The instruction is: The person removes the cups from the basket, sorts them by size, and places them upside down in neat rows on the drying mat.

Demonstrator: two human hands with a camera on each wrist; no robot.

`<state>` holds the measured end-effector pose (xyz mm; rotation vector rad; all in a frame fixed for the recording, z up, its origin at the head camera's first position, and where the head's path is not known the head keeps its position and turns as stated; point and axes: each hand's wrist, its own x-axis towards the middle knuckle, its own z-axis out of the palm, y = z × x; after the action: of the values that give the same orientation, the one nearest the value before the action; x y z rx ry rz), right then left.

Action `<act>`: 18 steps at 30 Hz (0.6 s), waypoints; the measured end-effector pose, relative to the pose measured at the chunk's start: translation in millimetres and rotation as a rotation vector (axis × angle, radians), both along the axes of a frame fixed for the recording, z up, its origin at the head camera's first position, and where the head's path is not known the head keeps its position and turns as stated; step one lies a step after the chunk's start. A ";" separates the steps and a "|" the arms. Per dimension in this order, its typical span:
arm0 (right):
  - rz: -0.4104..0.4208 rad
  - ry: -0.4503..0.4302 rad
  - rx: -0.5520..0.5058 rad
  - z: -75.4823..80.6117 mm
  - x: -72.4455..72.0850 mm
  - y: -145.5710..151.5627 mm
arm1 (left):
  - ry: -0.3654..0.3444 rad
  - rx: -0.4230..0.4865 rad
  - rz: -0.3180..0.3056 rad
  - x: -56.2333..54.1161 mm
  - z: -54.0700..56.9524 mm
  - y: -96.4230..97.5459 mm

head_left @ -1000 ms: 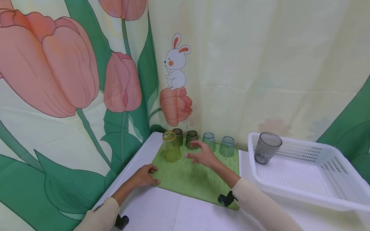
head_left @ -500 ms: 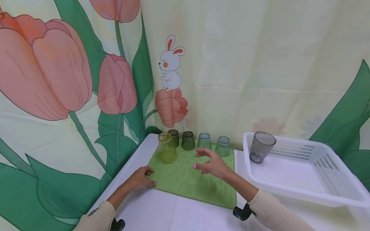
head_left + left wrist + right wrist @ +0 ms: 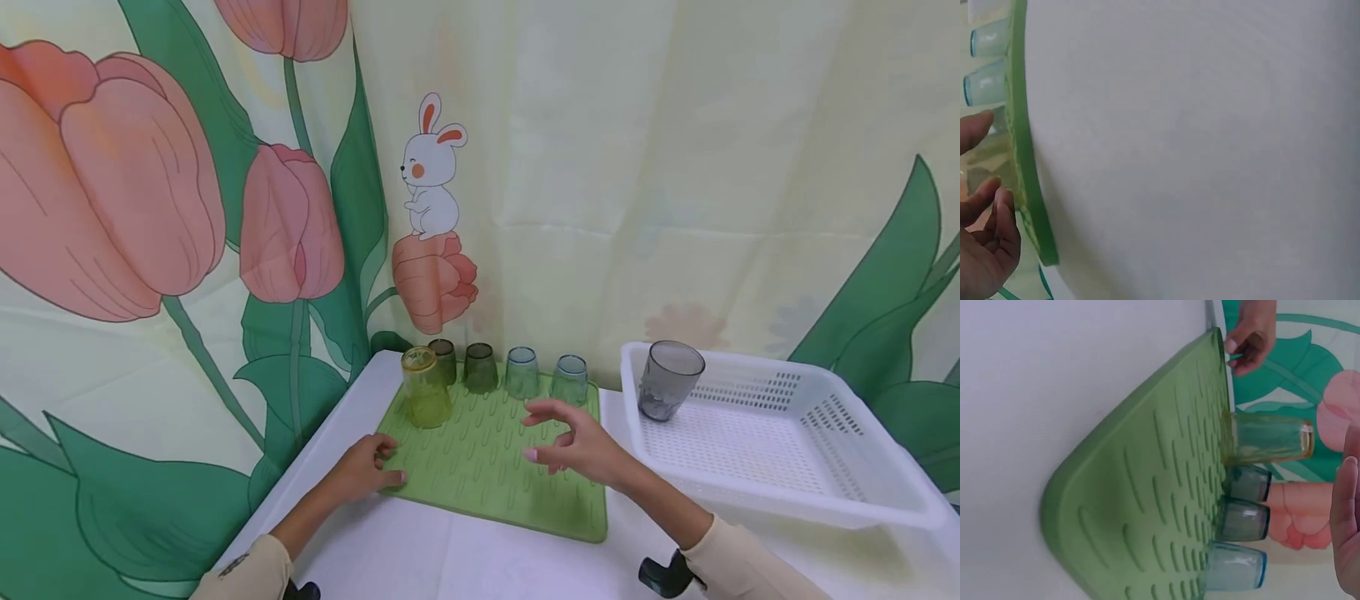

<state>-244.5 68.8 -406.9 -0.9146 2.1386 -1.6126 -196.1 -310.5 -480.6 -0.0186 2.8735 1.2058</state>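
A green ribbed drying mat (image 3: 495, 467) lies on the table. Toward its left back stands a tall yellow glass (image 3: 426, 392), narrower end up. Behind it are two small dark glasses (image 3: 480, 369), and to the right two small light-blue glasses (image 3: 522, 375). My left hand (image 3: 363, 471) is at the mat's left front corner, fingers loosely bent and holding nothing; whether it touches the mat I cannot tell. My right hand (image 3: 581, 446) hovers above the mat's right side, thumb and fingers apart, nothing between them. A grey glass (image 3: 670, 382) leans in the white basket (image 3: 780, 504).
The white basket with slotted walls stands right of the mat. A white cloth (image 3: 405, 550) covers the table. Behind, a curtain (image 3: 675, 167) printed with tulips and a rabbit hangs close to the back glasses.
My right hand has drawn away from the glasses, toward the right and nearer me. The left hand stays by the mat's corner. The head view has turned slightly right. The glasses stay in place.
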 end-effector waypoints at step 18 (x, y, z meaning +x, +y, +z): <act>0.004 0.074 -0.016 1.0 12.7 52.9 | 0.018 0.072 -0.315 -3.9 42.1 54.9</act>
<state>-231.8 121.7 -405.9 -0.9971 2.1746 -1.6200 -200.0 -255.5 -438.5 0.4307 2.7066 1.2463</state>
